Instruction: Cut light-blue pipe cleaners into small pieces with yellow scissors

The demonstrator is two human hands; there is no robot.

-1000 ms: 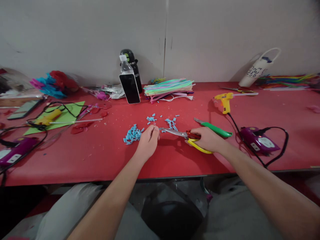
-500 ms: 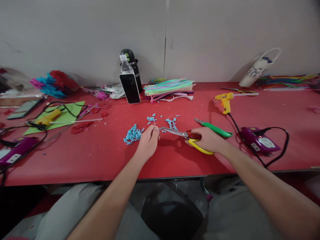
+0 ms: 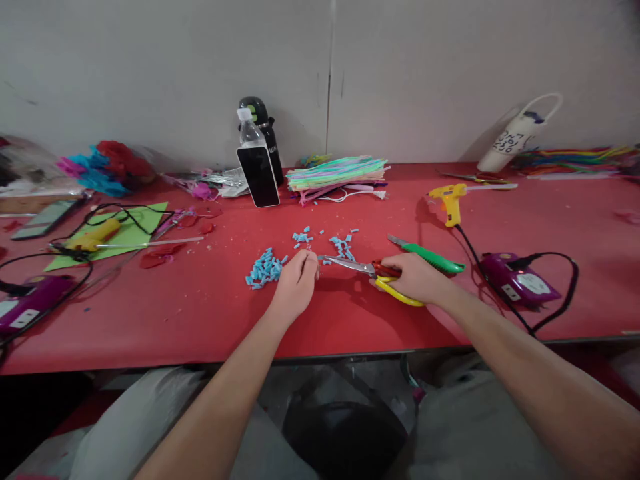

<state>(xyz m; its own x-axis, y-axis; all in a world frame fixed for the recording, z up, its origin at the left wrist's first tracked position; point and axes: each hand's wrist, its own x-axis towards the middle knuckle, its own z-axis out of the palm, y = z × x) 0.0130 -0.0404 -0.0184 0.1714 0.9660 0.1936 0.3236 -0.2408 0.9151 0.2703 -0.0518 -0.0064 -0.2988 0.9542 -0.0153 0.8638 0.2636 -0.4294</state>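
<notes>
My left hand [image 3: 299,283] is closed in a pinch over the red table [image 3: 200,320]; what its fingertips hold is too small or hidden to make out. My right hand [image 3: 413,279] grips the scissors [image 3: 359,266] by their red and yellow handles. The blades point left, and their tips reach my left fingertips. Left of my left hand lies a pile of small blue pieces [image 3: 265,269]. Two smaller groups of blue pieces, one [image 3: 302,236] and another [image 3: 343,247], lie beyond the hands. A green-handled cutter [image 3: 434,259] rests just past my right hand.
Pastel pipe cleaners [image 3: 337,175] lie at the back beside a phone [image 3: 259,177] leaning on a bottle. On the right are a yellow glue gun [image 3: 450,203], a purple power strip [image 3: 520,280] and a white bottle [image 3: 507,143]. Green paper [image 3: 135,230] with another glue gun [image 3: 103,233] lies left.
Both hands and the scissors hold nearly the same place. The whole view has shifted very slightly.
</notes>
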